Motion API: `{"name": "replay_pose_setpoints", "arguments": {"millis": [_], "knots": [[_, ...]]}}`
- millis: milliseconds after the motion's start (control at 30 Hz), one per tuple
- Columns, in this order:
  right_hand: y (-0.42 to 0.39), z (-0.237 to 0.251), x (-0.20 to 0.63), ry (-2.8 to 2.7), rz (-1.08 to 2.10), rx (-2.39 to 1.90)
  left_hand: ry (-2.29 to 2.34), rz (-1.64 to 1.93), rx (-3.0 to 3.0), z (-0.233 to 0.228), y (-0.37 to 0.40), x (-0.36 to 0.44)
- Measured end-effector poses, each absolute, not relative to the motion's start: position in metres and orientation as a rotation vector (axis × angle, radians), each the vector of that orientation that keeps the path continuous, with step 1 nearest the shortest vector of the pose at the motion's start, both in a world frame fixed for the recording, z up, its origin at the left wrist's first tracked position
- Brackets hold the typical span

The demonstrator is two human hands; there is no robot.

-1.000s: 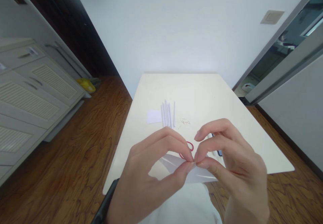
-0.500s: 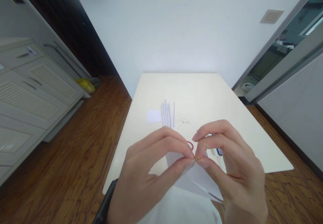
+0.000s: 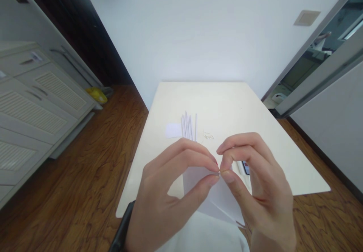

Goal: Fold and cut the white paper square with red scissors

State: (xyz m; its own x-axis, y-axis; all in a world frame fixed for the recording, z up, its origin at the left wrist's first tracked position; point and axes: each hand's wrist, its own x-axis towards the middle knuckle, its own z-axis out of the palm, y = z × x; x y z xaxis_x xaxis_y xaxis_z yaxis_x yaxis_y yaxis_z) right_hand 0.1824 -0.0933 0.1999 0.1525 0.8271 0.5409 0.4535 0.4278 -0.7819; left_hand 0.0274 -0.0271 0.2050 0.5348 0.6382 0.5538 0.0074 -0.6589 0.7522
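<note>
The left hand [image 3: 170, 199] and the right hand [image 3: 255, 191] both pinch one corner of a white paper sheet [image 3: 210, 195] between thumb and fingers, fingertips touching each other. The sheet hangs above the near edge of the bench [image 3: 227, 104]. Farther on the bench lie thin paper sticks [image 3: 188, 127] beside a small paper piece [image 3: 172, 130].

Paper sticks [image 3: 188, 127] — cream table [image 3: 227, 100].
</note>
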Motion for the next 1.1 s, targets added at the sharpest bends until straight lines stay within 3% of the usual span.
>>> {"name": "replay_pose_setpoints", "arguments": {"millis": [467,833,933,1100], "knots": [[-0.091,0.195,0.167,-1.452,0.148,-1.266,0.595,1.192,2.049,0.202,-0.026,0.029],[-0.095,0.193,0.191,-1.440,0.265,-1.315,0.492,1.082,1.915,0.200,-0.019,0.023],[-0.087,0.156,0.216,-1.412,0.257,-1.665,0.427,1.085,1.818,0.198,-0.015,0.022],[-0.088,0.034,0.262,-1.521,0.450,-2.189,0.253,1.082,1.643,0.191,-0.008,0.023]]}}
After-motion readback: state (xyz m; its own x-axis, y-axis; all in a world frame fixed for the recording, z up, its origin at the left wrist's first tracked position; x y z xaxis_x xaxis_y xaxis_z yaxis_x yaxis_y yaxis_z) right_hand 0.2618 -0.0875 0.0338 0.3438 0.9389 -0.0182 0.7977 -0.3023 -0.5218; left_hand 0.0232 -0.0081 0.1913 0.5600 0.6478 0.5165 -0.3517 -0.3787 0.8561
